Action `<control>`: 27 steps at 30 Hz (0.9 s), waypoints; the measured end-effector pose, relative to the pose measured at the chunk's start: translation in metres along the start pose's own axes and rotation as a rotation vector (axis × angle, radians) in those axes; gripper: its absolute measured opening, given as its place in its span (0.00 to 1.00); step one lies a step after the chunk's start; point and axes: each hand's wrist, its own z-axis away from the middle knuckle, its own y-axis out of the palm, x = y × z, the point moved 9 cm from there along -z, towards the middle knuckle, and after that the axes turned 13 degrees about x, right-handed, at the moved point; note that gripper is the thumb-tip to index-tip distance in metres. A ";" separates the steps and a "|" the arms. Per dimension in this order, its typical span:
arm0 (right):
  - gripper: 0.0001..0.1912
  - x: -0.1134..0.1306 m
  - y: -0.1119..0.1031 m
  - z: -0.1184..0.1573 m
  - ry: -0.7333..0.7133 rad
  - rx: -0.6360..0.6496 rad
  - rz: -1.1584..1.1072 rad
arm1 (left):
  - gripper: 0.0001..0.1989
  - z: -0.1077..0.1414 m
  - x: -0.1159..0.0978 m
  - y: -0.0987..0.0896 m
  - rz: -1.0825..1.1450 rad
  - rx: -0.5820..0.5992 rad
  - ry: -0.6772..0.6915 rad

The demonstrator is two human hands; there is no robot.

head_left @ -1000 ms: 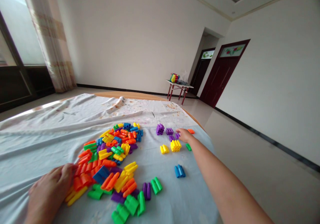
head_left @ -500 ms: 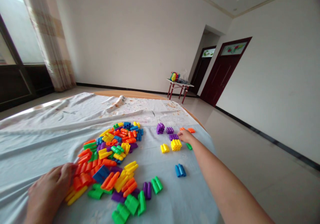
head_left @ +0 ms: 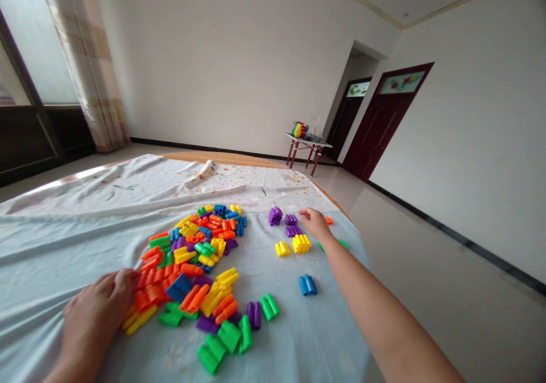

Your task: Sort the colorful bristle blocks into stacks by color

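Across the lower half of the view spreads a wooden table (head_left: pixel 239 157) under a rumpled cloth (head_left: pixel 315 343). Taking the block pile (head_left: pixel 182 255) on it as the clock's centre, the left hand (head_left: pixel 100 303) lies palm down near half past eight, fingers close together and loosely bent, tips against orange pieces (head_left: pixel 148 297); whether they pinch one, I cannot tell. Around half past two is the right hand (head_left: pixel 313 222), fingers drawn in toward the thumb; whether anything small sits between them cannot be made out. Just short of three stands a yellow cluster (head_left: pixel 302 244); just past three, well apart from both hands, a blue piece (head_left: pixel 307 285); toward two, a purple cluster (head_left: pixel 275 216). Smaller, an upper purple row (head_left: pixel 291 219) lies just beside the right fingertips.
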 end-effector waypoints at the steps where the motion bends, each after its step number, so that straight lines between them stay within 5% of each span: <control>1: 0.14 0.014 0.004 0.008 -0.044 0.004 -0.014 | 0.35 0.000 0.000 0.000 -0.003 0.001 0.000; 7: 0.11 0.085 0.035 0.053 -0.398 0.043 0.003 | 0.33 -0.002 0.001 0.002 -0.021 0.011 -0.008; 14: 0.10 0.089 0.053 0.085 -0.360 0.102 -0.073 | 0.31 0.002 -0.005 -0.001 0.009 -0.015 0.015; 21: 0.09 0.132 0.107 0.130 -0.469 0.281 -0.136 | 0.29 0.006 -0.008 -0.002 0.015 -0.025 0.046; 27: 0.11 0.165 0.122 0.150 -0.587 0.342 -0.169 | 0.28 0.007 -0.008 -0.003 0.012 -0.070 0.050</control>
